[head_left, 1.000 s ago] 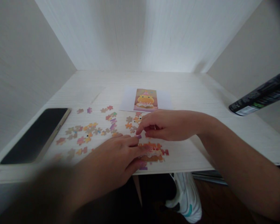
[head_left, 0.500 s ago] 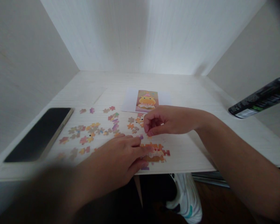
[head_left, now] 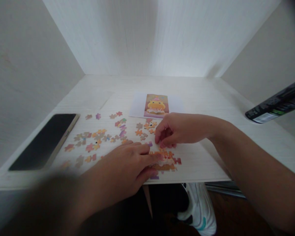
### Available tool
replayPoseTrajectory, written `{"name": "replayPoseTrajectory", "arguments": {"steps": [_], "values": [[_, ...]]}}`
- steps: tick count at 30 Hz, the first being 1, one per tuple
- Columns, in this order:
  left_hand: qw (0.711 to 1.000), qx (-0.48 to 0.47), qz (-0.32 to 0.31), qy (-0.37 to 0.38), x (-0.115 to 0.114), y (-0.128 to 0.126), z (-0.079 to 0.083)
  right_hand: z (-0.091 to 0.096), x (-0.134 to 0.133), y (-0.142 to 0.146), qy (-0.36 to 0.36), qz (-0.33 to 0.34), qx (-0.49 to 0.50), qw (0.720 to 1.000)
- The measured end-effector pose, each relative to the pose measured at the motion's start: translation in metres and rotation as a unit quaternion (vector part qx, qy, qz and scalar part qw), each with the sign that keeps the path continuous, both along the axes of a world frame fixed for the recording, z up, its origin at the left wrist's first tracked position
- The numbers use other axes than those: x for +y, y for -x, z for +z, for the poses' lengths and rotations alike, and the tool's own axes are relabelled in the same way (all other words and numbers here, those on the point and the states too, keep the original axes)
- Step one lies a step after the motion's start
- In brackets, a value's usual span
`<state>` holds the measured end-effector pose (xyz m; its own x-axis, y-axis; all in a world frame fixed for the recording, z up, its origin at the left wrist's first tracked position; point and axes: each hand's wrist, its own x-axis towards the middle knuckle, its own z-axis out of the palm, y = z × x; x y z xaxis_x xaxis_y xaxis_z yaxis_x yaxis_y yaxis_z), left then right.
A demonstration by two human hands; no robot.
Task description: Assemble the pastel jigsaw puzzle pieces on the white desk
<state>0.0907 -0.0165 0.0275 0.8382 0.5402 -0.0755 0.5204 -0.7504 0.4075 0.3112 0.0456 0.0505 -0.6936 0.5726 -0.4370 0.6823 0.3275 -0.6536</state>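
A partly assembled jigsaw puzzle (head_left: pixel 168 163) with orange, white and brown parts lies near the table's front edge. Across its left side rests my left hand (head_left: pixel 130 164), index finger stretched over the joined pieces and thumb apart at the lower edge by a purple piece (head_left: pixel 154 175). My right hand (head_left: pixel 170 131) is just behind the puzzle, thumb and fingers pinched at an orange puzzle piece (head_left: pixel 162 148) along the top edge; the fingers partly hide it. Loose orange pieces (head_left: pixel 139 132) and a small purple piece (head_left: pixel 149 143) lie left of the right hand.
Several loose puzzle pieces (head_left: pixel 100 132) are spread over the left of the white table (head_left: pixel 199 98). A phone (head_left: pixel 44 141) lies at far left. Behind the hands is a picture card (head_left: pixel 156 105) on white paper. A black can (head_left: pixel 275 103) stands at right.
My right hand has moved slightly toward the puzzle's top edge, bringing the orange piece against or close to it. The left hand stays on the puzzle. The view has shifted slightly.
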Motion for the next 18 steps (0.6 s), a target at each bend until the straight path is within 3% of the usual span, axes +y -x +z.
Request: {"name": "replayPoseTrajectory", "arguments": {"steps": [6,18], "values": [[1.0,0.0,0.0,-0.003,-0.0002,-0.0007,0.0015,-0.0022,-0.0009,0.0013,0.011,0.009,0.024,1.0],[1.0,0.005,0.004,-0.003,0.0,-0.0011,0.0006,-0.0044,0.0027,0.0003,-0.033,0.05,0.03,0.998]]}}
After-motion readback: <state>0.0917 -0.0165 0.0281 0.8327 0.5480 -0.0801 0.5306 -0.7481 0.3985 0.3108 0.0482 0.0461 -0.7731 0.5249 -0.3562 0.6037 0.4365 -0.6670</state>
